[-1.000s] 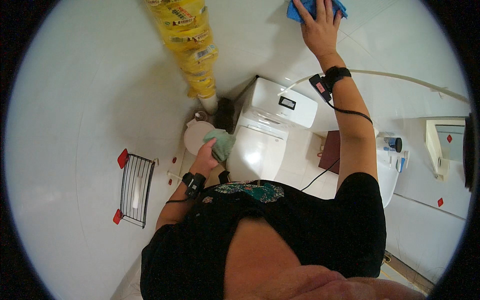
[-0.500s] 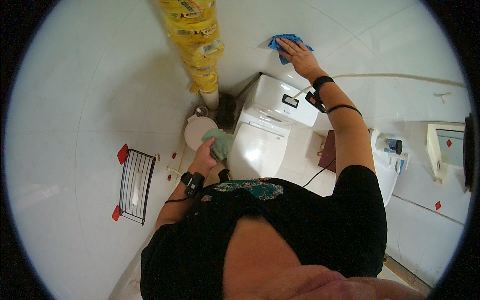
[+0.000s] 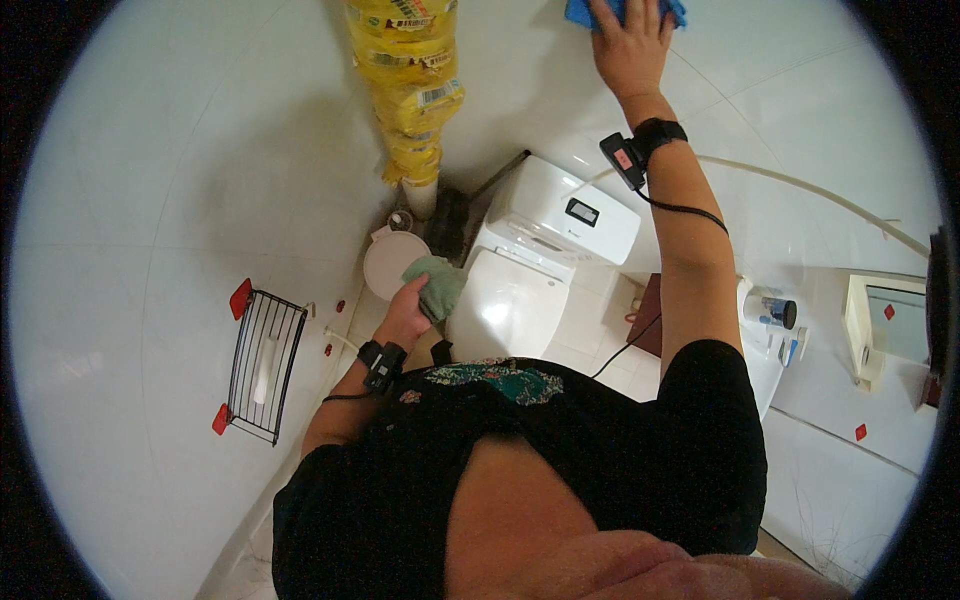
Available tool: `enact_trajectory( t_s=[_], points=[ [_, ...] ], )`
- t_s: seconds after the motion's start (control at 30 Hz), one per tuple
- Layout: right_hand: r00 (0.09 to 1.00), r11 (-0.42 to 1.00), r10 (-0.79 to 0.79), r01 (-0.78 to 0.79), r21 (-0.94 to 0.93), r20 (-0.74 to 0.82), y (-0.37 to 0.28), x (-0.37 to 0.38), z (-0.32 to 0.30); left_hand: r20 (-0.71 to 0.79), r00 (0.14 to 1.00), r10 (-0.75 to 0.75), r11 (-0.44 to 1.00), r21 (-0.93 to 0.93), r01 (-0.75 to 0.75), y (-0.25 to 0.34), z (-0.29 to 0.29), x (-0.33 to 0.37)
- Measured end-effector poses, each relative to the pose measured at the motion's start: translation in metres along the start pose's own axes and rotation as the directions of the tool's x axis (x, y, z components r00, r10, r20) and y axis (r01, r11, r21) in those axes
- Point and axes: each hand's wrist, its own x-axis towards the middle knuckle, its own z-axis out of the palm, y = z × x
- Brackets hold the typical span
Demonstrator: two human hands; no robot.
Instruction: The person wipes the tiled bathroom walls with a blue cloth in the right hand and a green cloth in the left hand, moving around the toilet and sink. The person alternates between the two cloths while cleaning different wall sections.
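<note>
At the left of the frame a wire rack (image 3: 247,365) with red mounts hangs on the wall, well apart from my hands. Left of centre, my left hand (image 3: 405,315) is closed round a bunched green cloth (image 3: 438,290), thumb along its near side, in front of a pale round lid (image 3: 388,262); that grip and its place are much as they were half a second ago. Above it, a pipe (image 3: 415,95) wrapped in yellow runs up to the top edge. In the middle stands the toilet (image 3: 510,305), lid down. At the top, right of centre, my right hand (image 3: 632,60) lies flat with fingers spread over the blue cloth (image 3: 580,12), which is partly cut off by the frame. This is what has just changed: that cloth was lower, just above the tank, and now it is farther up the wall (image 3: 770,60), so I judge the wiping has reached a higher patch while the green cloth waits unused. Farther right, a hose (image 3: 800,180) curves past my forearm, and a basin (image 3: 765,360) sits beyond my elbow.
</note>
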Motion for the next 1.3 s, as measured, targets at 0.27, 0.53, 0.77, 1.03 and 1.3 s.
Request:
enact_trajectory(
  t_s=[0.27,0.53,0.77,1.03,1.3],
  points=[
    [0.83,0.968,-0.224,0.249,0.019,0.511,-0.016,-0.084,0.048,-0.02,1.0,-0.003,1.0,-0.008,0.003,0.003,-0.007,-0.001],
    [0.733,0.895,-0.438,0.408,0.179,0.521,-0.011,-0.079,0.059,-0.093,0.996,0.013,0.999,-0.042,-0.017,0.005,-0.009,-0.007],
    [0.997,0.995,-0.065,0.061,0.081,0.045,-0.002,0.014,0.031,-0.083,0.996,0.022,0.999,-0.025,-0.024,0.004,-0.006,-0.009],
    [0.984,0.989,-0.085,0.065,0.131,0.159,-0.053,-0.001,0.063,-0.013,1.0,0.02,0.999,-0.045,-0.02,0.006,-0.012,0.0],
    [0.853,0.959,-0.284,0.242,0.149,0.439,-0.086,-0.038,0.097,-0.091,0.995,0.048,0.998,-0.041,-0.052,0.012,0.001,-0.01]
  ],
)
